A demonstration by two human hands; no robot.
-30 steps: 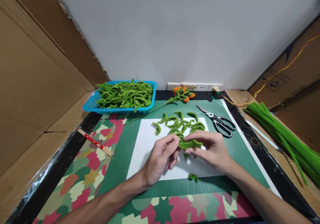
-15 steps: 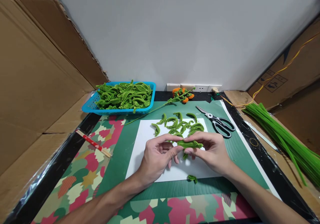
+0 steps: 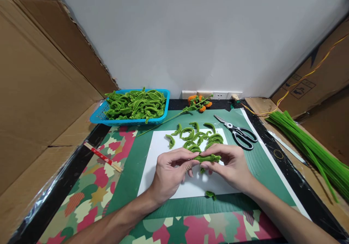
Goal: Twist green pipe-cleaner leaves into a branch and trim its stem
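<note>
Over a white sheet of paper (image 3: 152,167), both hands pinch one fuzzy green piece (image 3: 207,158) lying sideways between them. My left hand (image 3: 170,171) grips its left end between thumb and index finger, the other fingers curled below. Thumb and fingertips of my right hand (image 3: 230,164) close on its middle and right part. Curved green fuzzy pieces (image 3: 187,133) lie on the paper just beyond the hands. One small green piece (image 3: 210,194) rests at the paper's near edge.
A blue basket (image 3: 94,117) of green pieces stands back left, beside an orange-flowered stem (image 3: 192,108). Black-handled scissors (image 3: 240,133) lie right of the paper. Wrapped chopsticks (image 3: 102,157) are at left, green stems (image 3: 308,146) at far right. Cardboard (image 3: 32,73) walls the left side.
The left hand's fingers have shifted slightly, showing more of the curved pieces behind them. Both hands keep their pinch on the green piece. The view has moved very slightly.
</note>
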